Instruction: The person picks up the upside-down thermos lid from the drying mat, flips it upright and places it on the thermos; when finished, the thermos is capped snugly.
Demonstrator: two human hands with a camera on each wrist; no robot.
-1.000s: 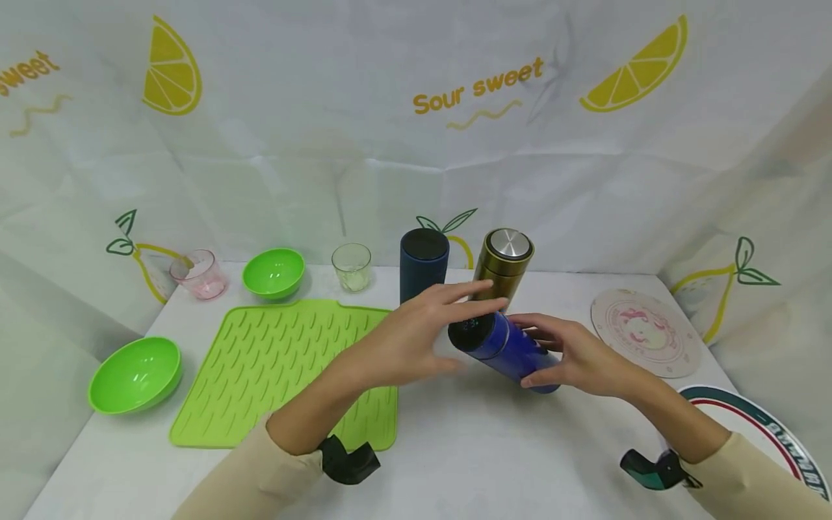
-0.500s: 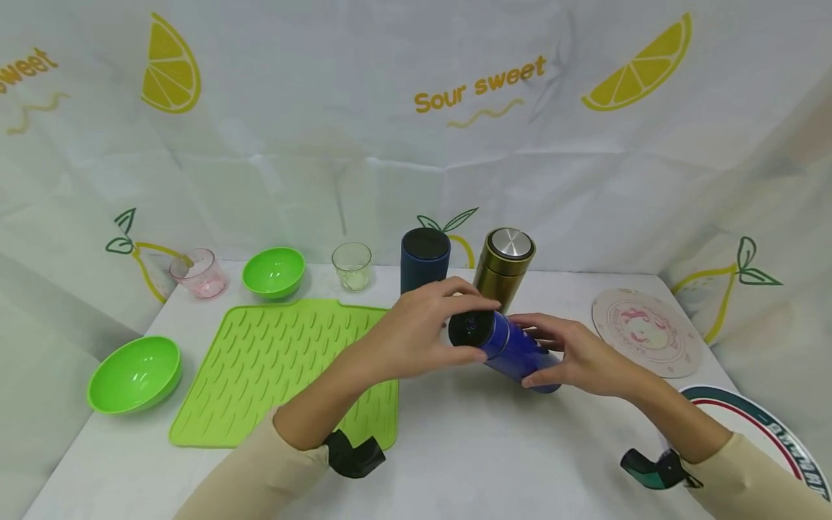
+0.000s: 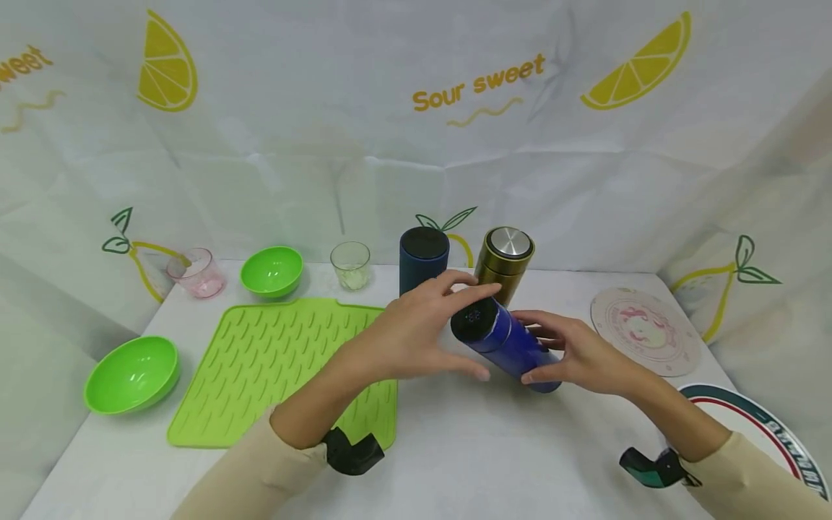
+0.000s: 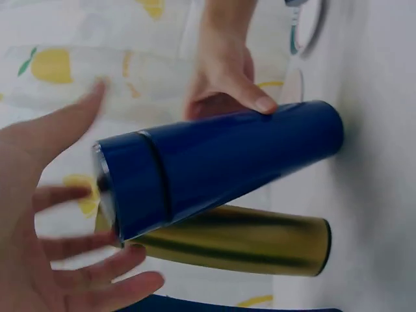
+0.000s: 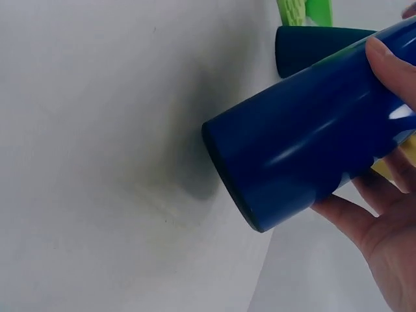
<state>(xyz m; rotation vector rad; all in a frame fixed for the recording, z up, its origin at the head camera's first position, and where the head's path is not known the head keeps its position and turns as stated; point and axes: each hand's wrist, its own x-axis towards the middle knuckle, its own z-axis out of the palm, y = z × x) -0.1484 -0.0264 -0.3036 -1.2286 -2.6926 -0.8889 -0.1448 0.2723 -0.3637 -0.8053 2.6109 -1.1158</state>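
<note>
My right hand (image 3: 572, 354) grips the lower body of a blue thermos bottle (image 3: 513, 343), thumb on one side and fingers round the other. The bottle is tilted, its black-topped lid (image 3: 475, 318) toward my left, with small lit digits on top. In the right wrist view its base (image 5: 234, 179) is above the white table. My left hand (image 3: 422, 328) is spread beside the lid, thumb apart from it; in the left wrist view the fingers (image 4: 107, 266) are close to the lid's end, and whether they touch is unclear. A gold thermos (image 3: 503, 263) stands behind, partly hidden.
A dark blue cylinder (image 3: 422, 260) stands behind my left hand. A green mat (image 3: 279, 375), green bowls (image 3: 132, 375) and two glasses (image 3: 351, 266) lie to the left. A pink-patterned round mat (image 3: 645, 331) and a round white item with coloured rim (image 3: 741, 419) are at right.
My left hand closed in on the lid half a second ago, thumb and fingers around it, and has now spread away from it again. The right hand and bottle have hardly moved.
</note>
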